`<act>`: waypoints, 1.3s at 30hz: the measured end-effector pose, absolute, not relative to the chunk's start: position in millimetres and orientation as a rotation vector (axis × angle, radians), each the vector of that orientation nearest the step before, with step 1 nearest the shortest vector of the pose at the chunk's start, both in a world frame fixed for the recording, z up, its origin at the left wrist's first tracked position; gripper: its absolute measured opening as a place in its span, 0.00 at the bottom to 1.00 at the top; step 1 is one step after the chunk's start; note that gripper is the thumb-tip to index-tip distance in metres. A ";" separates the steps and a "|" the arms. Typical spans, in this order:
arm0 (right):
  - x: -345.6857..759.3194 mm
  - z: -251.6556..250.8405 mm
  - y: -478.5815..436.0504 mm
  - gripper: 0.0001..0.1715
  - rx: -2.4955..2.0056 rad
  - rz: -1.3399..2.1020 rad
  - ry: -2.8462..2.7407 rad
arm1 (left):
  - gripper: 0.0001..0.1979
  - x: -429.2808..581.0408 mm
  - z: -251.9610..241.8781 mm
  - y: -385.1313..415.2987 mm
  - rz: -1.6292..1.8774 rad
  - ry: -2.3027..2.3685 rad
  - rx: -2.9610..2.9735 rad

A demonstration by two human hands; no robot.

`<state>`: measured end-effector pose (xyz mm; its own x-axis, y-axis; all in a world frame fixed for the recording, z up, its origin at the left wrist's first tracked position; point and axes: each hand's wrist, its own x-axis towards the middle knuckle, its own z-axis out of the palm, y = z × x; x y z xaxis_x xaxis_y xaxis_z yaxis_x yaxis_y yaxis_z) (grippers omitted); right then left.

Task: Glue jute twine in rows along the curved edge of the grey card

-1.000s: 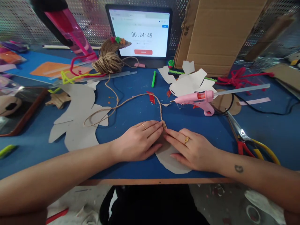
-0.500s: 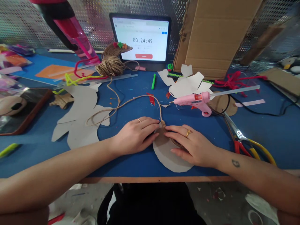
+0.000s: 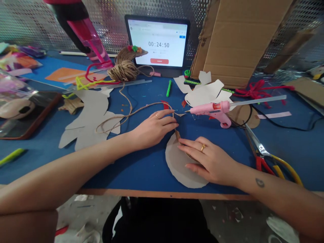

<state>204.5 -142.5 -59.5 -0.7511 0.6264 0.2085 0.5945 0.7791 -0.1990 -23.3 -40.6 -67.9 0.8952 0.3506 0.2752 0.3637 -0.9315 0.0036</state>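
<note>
A round grey cardboard disc (image 3: 177,165) lies near the front edge of the blue table (image 3: 141,165). My right hand (image 3: 207,158) rests flat on it, fingers stretched, pressing down coiled jute twine under the palm. My left hand (image 3: 154,130) sits just beyond the disc, its fingertips pinching the twine strand (image 3: 141,109). That strand loops back over the table to a twine ball (image 3: 123,71). A pink glue gun (image 3: 215,109) lies right of my left hand, nozzle pointing left.
Scissors with red and yellow handles (image 3: 263,153) lie at the right. Grey cardboard cut-outs (image 3: 88,118) lie at the left, white ones (image 3: 205,91) behind the glue gun. A tablet (image 3: 159,42) showing a timer and a cardboard box (image 3: 240,37) stand at the back.
My left hand has lifted off the disc and moved away and slightly right, taking hold of the twine strand. My right hand stayed pressed on the disc. The timer went from 00:24:49 to 00:24:50.
</note>
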 end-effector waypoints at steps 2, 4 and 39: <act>204.4 -59.5 -142.3 0.27 -0.951 0.174 -2.710 | 0.16 -23.6 -67.6 -37.8 -0.418 -0.554 -2.984; 204.3 -59.9 -142.1 0.27 -0.954 0.170 -2.713 | 0.14 -24.6 -67.6 -35.2 -0.445 -0.527 -2.960; 292.1 -11.3 -120.9 0.20 -1.863 -0.130 -2.237 | 0.22 -34.3 -62.5 -66.5 -0.609 -0.693 -3.011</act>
